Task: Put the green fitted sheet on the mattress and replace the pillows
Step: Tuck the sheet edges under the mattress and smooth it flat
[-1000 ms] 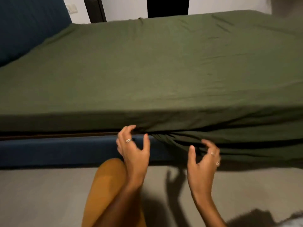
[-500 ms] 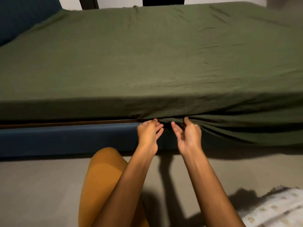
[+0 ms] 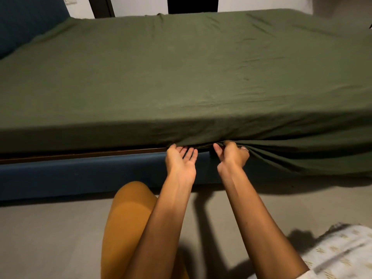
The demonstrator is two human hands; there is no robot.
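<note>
The green fitted sheet (image 3: 181,77) lies stretched over the whole top of the mattress and hangs down its near side. To the left of the hands its lower hem is drawn in under the mattress edge, and a thin strip of brown wood shows below it, above the dark blue bed frame (image 3: 80,174). To the right of the hands the sheet hangs loose and lower, falling in long folds over the front of the frame.

The left hand (image 3: 181,164) is turned palm up at the bottom edge of the mattress. Its fingers (image 3: 189,153) are straight and slightly spread, with the tips at the hem, pointing in under the sheet; they are not curled round the cloth. The thumb lies out to the left, touching the underside of the fabric.

The right hand (image 3: 233,155) sits just beside it, to the right, with the fingers curled and bunched on a gather of the sheet's lower edge. Folds radiate to the right from that grip. A ring shows on one finger. The fingertips themselves are hidden in the cloth.

A knee in mustard-yellow cloth (image 3: 128,214) is raised between the camera and the frame. At the lower right a white patterned fabric (image 3: 342,250) lies on the grey floor (image 3: 50,238). A dark blue headboard (image 3: 26,21) rises at the upper left.
</note>
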